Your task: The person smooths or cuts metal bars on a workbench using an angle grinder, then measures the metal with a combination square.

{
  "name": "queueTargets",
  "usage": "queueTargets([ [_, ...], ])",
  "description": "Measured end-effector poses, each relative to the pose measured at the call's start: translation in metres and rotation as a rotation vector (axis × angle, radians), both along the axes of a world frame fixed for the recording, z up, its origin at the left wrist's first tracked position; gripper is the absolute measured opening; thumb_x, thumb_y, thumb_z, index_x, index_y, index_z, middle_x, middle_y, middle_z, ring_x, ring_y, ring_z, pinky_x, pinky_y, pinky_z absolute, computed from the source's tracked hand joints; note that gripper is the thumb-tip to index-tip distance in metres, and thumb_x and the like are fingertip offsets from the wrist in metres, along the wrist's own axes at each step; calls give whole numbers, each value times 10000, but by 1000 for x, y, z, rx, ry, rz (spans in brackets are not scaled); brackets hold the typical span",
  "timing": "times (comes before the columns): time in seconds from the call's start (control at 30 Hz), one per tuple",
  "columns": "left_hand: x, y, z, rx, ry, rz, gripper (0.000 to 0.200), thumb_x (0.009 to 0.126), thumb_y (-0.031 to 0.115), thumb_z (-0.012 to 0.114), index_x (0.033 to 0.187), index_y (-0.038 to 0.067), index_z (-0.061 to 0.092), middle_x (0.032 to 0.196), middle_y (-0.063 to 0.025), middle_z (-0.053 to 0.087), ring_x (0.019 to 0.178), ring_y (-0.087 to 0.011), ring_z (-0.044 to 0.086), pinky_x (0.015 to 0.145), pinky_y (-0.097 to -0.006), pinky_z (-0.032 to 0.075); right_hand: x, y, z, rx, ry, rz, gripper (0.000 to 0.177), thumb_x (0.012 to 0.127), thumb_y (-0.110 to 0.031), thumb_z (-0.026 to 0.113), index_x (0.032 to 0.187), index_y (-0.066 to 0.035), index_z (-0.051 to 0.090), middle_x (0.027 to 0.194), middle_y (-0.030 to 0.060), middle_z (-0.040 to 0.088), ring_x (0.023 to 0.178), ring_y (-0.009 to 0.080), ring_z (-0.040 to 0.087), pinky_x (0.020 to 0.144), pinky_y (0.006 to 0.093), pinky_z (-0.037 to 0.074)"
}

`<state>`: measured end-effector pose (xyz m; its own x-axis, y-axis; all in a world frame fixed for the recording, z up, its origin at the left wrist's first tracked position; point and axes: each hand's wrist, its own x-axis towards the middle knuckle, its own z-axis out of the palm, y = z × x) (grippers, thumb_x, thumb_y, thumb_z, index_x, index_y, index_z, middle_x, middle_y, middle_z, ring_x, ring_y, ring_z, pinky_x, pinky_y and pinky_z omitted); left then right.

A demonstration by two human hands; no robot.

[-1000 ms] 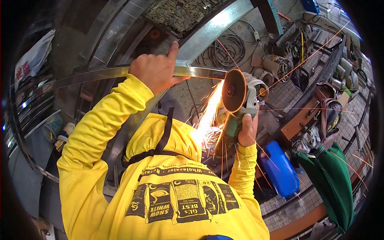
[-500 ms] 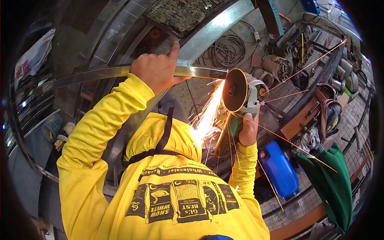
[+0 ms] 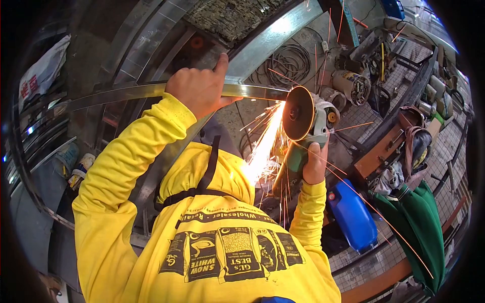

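Observation:
My left hand [image 3: 196,91] grips a long, thin metal bar [image 3: 134,91], fingers closed around it and one digit pointing upward. The free end of the bar meets the dark cutting disc [image 3: 298,113] of an angle grinder [image 3: 320,121]. My right hand [image 3: 315,164] is wrapped around the grinder's green body, thumb on its near side. A bright stream of sparks [image 3: 268,144] shoots down from the contact point toward the yellow cloth at my front, and single sparks fly off to the right.
Coiled cable [image 3: 287,64] lies on the floor beyond the grinder. On the right are a blue plastic jug [image 3: 352,216], a green cloth [image 3: 417,232] and an open can [image 3: 352,87] of small items. Curved metal strips [image 3: 43,169] stand at the left.
The grinder and my right hand have shifted very slightly to the right. Stray sparks now fly in different directions, some of them upward. My left hand stays almost in place on the bar.

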<state>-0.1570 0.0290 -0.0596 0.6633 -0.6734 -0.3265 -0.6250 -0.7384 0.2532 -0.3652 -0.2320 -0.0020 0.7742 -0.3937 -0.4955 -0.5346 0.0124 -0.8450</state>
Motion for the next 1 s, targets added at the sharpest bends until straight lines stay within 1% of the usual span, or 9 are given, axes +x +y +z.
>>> queueTargets([
  [0.07, 0, 0, 1, 5, 6, 1, 1037, 792, 799, 642, 1477, 32, 502, 607, -90, 674, 526, -254, 683, 538, -374, 552, -5, -2, -4, 92, 4, -34, 935, 942, -644, 641, 1526, 12, 322, 1392, 106, 529, 1231, 205, 521, 1083, 345, 402],
  [0.13, 0, 0, 1, 3, 7, 3, 1033, 792, 796, 644, 1473, 32, 501, 607, -90, 673, 525, -253, 682, 534, -374, 549, -7, -4, -5, 104, 4, -32, 934, 944, -645, 638, 1526, 13, 321, 1392, 106, 529, 1230, 204, 520, 1084, 345, 399],
  [0.3, 0, 0, 0, -3, 0, 5, 1015, 791, 791, 651, 1453, 36, 506, 604, -90, 671, 524, -254, 682, 530, -374, 544, -4, -4, -5, 15, -23, 18, 911, 960, -631, 623, 1527, 14, 319, 1393, 107, 528, 1229, 204, 521, 1084, 345, 398],
  [0.47, 0, -1, -1, 9, 10, 6, 1003, 796, 787, 649, 1447, 37, 508, 601, -92, 668, 528, -257, 684, 530, -376, 543, -11, -9, -7, 45, 45, 34, 840, 990, -565, 616, 1526, 11, 322, 1386, 105, 531, 1231, 200, 519, 1082, 344, 399],
  [0.6, 0, 0, -2, 3, 9, 4, 1000, 801, 786, 644, 1450, 38, 504, 603, -91, 670, 531, -262, 685, 533, -378, 543, -1, -4, -1, -13, -13, 41, 799, 1002, -514, 623, 1530, 1, 316, 1377, 103, 538, 1207, 194, 536, 1052, 334, 424],
  [0.7, 1, -2, 2, 22, 16, 7, 1000, 804, 786, 640, 1452, 38, 502, 605, -91, 671, 533, -266, 686, 539, -379, 543, -1, -6, -4, 36, -47, 13, 826, 986, -526, 649, 1532, -4, 314, 1370, 99, 542, 1207, 194, 542, 1047, 333, 433],
  [0.77, 1, -1, 0, 16, 28, 5, 996, 807, 783, 641, 1453, 37, 502, 604, -92, 669, 535, -267, 686, 540, -380, 543, -10, -10, -12, 42, 20, -21, 843, 974, -536, 663, 1532, -7, 315, 1369, 98, 542, 1212, 194, 542, 1055, 336, 430],
  [0.9, 1, -1, 2, 18, 26, 3, 985, 811, 771, 647, 1450, 35, 502, 597, -93, 664, 534, -268, 685, 540, -382, 542, -1, -7, 1, 216, 14, -49, 859, 962, -540, 680, 1538, -16, 317, 1374, 95, 542, 1234, 193, 535, 1082, 347, 412],
  [1.0, 0, 0, -1, 4, 23, 5, 977, 812, 766, 648, 1444, 35, 505, 590, -91, 658, 533, -268, 683, 537, -383, 540, -4, -9, -10, 110, -47, -46, 841, 972, -529, 671, 1539, -19, 315, 1373, 96, 544, 1216, 194, 545, 1076, 342, 417],
])
